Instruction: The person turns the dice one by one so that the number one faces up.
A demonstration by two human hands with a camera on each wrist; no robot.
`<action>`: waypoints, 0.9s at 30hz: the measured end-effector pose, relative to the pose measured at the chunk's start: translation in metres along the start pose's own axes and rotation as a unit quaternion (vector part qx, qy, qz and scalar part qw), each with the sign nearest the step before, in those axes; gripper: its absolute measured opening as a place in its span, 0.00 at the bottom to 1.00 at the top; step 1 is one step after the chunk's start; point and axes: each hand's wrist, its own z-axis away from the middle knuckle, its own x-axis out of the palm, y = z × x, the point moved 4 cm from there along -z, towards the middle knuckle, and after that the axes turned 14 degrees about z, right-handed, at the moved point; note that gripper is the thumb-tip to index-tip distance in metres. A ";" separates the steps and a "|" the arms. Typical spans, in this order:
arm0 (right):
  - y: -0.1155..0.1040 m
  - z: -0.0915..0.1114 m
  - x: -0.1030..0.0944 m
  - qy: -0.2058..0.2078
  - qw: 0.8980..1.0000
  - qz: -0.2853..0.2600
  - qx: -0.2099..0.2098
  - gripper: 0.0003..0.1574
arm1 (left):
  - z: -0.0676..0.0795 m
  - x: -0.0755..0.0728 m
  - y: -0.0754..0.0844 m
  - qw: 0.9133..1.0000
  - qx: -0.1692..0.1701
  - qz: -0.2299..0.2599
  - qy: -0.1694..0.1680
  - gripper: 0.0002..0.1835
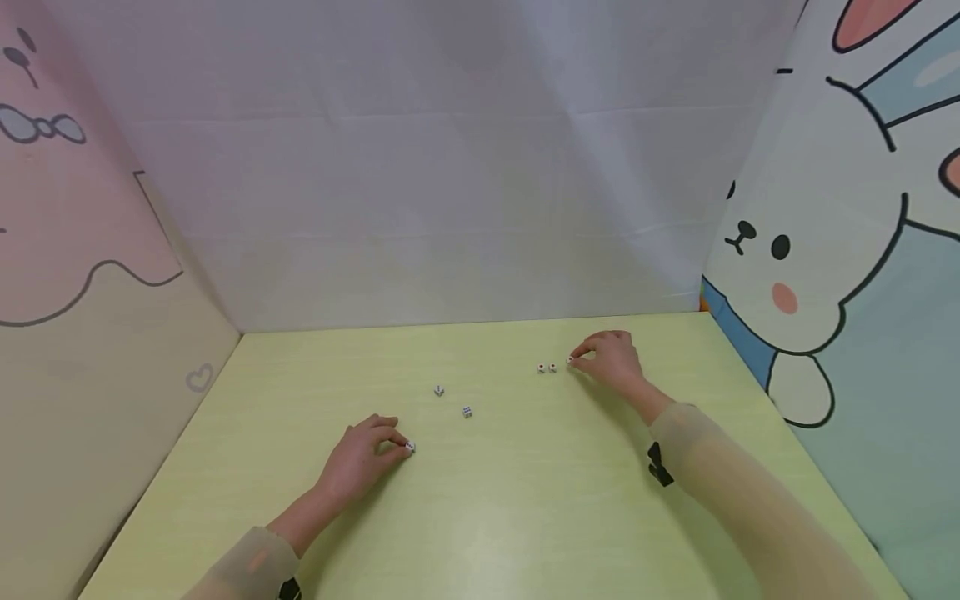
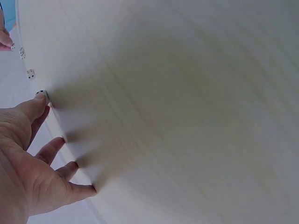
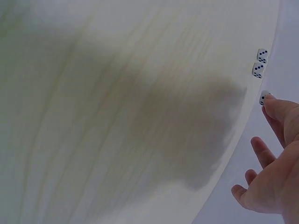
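White, dark-pipped and cubic, one die (image 1: 410, 447) is pinched by left fingers (image 2: 39, 124), another die (image 3: 262, 98) by right fingers (image 3: 274, 126).

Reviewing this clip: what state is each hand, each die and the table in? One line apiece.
Left hand: in a pinch grip.
Die in the left hand: pinched; table contact unclear.
Right hand: in a pinch grip.
Die in the right hand: pinched; table contact unclear.
Two dice beside the right hand: untouched, side by side.
Two dice nearer the left hand: untouched, apart.
Table: bearing the untouched dice.
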 end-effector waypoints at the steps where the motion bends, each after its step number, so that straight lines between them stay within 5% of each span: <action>1: -0.001 0.000 0.002 -0.006 1.000 0.000 0.001 0.12 | 0.000 0.000 0.000 1.000 0.000 0.000 0.000 0.07; 27: -0.002 0.003 0.017 -0.028 0.999 -0.013 0.020 0.12 | 0.000 0.000 0.002 1.000 -0.003 -0.001 0.000 0.05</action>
